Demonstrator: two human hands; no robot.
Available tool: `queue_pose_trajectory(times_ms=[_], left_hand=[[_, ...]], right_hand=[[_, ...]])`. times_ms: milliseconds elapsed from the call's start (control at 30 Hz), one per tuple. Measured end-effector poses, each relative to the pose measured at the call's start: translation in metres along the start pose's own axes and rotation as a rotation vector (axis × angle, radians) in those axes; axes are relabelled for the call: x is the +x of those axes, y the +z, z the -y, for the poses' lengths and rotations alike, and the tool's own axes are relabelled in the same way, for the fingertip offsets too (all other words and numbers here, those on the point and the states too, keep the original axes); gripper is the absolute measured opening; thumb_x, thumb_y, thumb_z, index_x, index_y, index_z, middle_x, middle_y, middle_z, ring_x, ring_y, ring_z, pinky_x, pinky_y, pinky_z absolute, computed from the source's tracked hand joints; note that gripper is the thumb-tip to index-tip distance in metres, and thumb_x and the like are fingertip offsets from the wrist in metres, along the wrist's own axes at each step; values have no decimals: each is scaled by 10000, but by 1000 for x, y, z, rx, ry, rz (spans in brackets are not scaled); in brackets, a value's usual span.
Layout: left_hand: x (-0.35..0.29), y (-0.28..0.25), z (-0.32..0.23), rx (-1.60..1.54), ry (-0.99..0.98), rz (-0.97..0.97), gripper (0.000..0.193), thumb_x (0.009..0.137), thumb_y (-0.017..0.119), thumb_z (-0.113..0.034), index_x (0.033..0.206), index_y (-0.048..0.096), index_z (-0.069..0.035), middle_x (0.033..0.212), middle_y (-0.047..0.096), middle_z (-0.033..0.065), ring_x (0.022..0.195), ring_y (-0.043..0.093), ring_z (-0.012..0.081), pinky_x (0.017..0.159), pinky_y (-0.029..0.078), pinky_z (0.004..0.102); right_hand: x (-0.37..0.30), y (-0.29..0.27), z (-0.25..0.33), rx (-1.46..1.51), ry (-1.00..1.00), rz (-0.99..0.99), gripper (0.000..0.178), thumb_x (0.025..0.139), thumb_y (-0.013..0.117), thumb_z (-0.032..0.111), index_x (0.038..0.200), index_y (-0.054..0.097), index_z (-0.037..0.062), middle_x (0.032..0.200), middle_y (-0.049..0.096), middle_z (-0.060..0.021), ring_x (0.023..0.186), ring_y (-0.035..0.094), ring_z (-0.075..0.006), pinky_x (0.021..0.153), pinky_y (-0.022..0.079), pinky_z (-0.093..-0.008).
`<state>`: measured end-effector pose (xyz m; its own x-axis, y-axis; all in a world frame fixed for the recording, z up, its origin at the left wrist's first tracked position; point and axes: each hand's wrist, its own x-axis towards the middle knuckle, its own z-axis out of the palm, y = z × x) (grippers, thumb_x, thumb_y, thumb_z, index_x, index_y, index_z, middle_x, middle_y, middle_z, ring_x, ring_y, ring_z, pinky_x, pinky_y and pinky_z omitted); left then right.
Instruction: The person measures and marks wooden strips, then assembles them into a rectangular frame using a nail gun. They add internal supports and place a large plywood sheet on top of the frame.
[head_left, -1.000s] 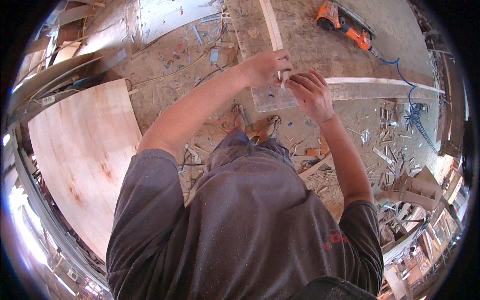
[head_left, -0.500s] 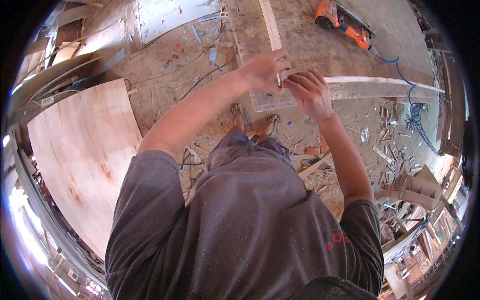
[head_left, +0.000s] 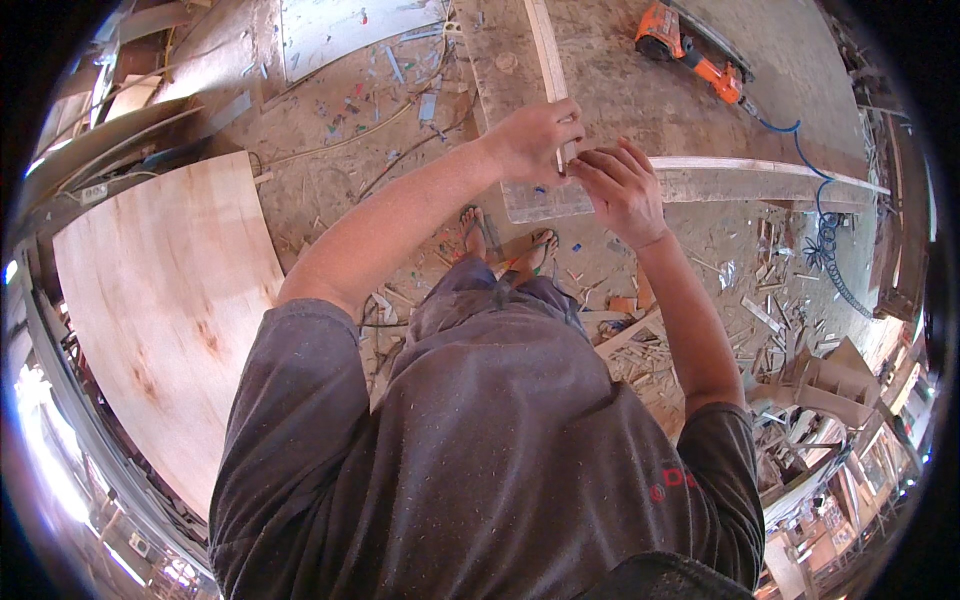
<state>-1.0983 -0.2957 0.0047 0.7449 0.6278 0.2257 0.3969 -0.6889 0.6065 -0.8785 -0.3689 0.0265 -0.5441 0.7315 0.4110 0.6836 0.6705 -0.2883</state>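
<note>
Grey fabric is nearest: we note the wearer's shirt (head_left: pixel 500 440), well short of the pale strip (head_left: pixel 544 55), which we take as our reference. Left of that strip and nearer than it stands a plywood panel (head_left: pixel 175 320); sandalled feet (head_left: pixel 473 235) are on the floor short of its near end.

At that end, over the corner of the brown table (head_left: pixel 650 115), we find both hands. The left hand (head_left: pixel 535 138) has its grip closed around the strip. The right hand (head_left: pixel 625 195) brings its fingertips together against the tip; we cannot tell whether they pinch the strip or a small separate piece.

Compared with one second ago, the pale sliver that stuck out below the fingers no longer shows, and a small dark end appears there. Both forearms have hardly moved. We judge this to be fine adjustment at the tip, with the strip itself holding its line.

Right of the strip, a second strip (head_left: pixel 760 165) lies along the table edge. Farther right and beyond rests an orange tool (head_left: pixel 700 66).
</note>
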Motion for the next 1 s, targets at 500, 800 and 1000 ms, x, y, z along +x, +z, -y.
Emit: queue_pose_trajectory(times_ms=[500, 800, 1000], left_hand=[[-3, 4, 0, -15, -26, -1, 531, 651, 904, -292, 1065, 662, -63, 1199, 565, 117, 1087, 635, 368, 900, 551, 468], [-4, 3, -3, -18, -68, 26, 557, 632, 917, -233, 1088, 653, -49, 1221, 555, 106, 1076, 635, 343, 889, 552, 463], [-5, 3, -3, -15, -67, 37, 561, 636, 913, -206, 1096, 635, -45, 1206, 546, 109, 1052, 630, 350, 861, 546, 469]], right_hand=[[16, -61, -174, -306, 222, -78, 344, 892, 753, 220, 1227, 695, 164, 1212, 729, -123, 1142, 676, -361, 962, 537, -503], [52, -63, -292, -344, 294, 366, 454, 832, 815, 244, 1149, 514, 120, 1079, 669, -122, 1010, 641, -381, 932, 500, -489], [68, -61, -293, -175, 385, 417, 480, 776, 797, 139, 1119, 463, 112, 1048, 624, -116, 978, 628, -371, 899, 496, -451]])
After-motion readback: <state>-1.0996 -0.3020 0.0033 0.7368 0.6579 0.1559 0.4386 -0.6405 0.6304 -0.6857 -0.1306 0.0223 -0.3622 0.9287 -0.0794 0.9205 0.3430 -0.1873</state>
